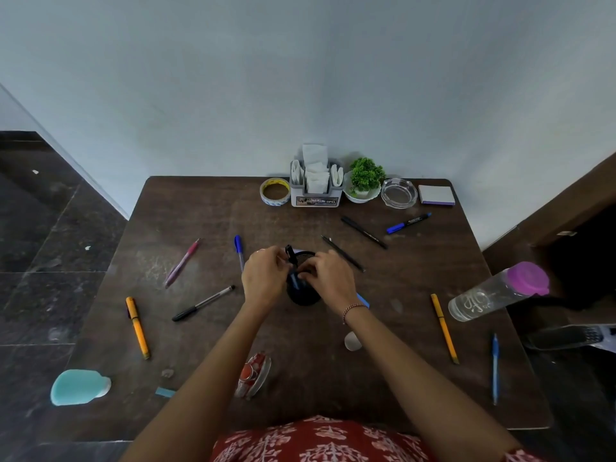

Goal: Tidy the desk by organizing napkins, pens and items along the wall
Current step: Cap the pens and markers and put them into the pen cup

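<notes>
A black mesh pen cup stands at the middle of the brown desk. My left hand pinches a black pen at the cup's rim. My right hand grips the cup's right side and rim. Several pens lie loose: a pink one, a blue one, a black-capped one, an orange one on the left, two black ones, a blue marker, an orange pencil and a blue pen on the right. A napkin holder stands by the wall.
Along the wall stand a tape roll, a small green plant, a glass ashtray and a notepad. A water bottle with a purple lid lies at the right edge. A teal bottle lies front left, a red patterned item near me.
</notes>
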